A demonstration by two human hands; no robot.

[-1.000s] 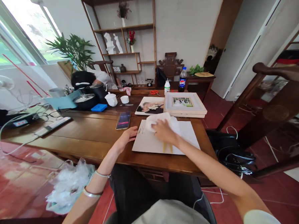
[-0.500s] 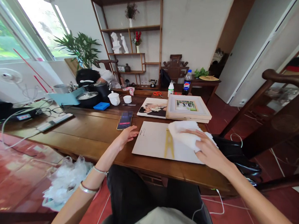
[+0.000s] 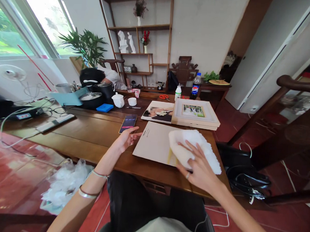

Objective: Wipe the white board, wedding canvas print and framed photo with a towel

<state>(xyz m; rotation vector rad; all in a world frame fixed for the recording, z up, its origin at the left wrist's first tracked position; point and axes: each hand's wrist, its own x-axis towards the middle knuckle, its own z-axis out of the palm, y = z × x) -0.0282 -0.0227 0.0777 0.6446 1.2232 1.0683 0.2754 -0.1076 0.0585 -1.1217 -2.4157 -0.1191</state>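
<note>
A pale flat board (image 3: 153,140) with small print at its upper left lies at the table's near edge. My right hand (image 3: 196,165) grips a bunched white towel (image 3: 207,146) and presses it on the right part of the board, fingers partly sunk in the fabric. Under the towel's left edge shows part of a yellow A-shaped piece (image 3: 171,157); the rest is covered. At the board's left edge is my left hand (image 3: 126,138), its fingers apart and nothing in them; I cannot tell whether the fingertips touch the edge. A phone (image 3: 128,123) lies just beyond it.
Behind the board are a photo panel (image 3: 155,113) and a white framed picture (image 3: 212,115). A cola bottle (image 3: 195,87), white glue-like bottle (image 3: 178,92), orange-handled scissors (image 3: 163,96), white teapot (image 3: 118,100) and blue box (image 3: 105,108) stand farther back. A person (image 3: 105,75) leans beyond the pots.
My right hand has drawn the towel toward me and left over the board, covering most of the yellow piece. My left hand has shifted slightly left and nearer.
</note>
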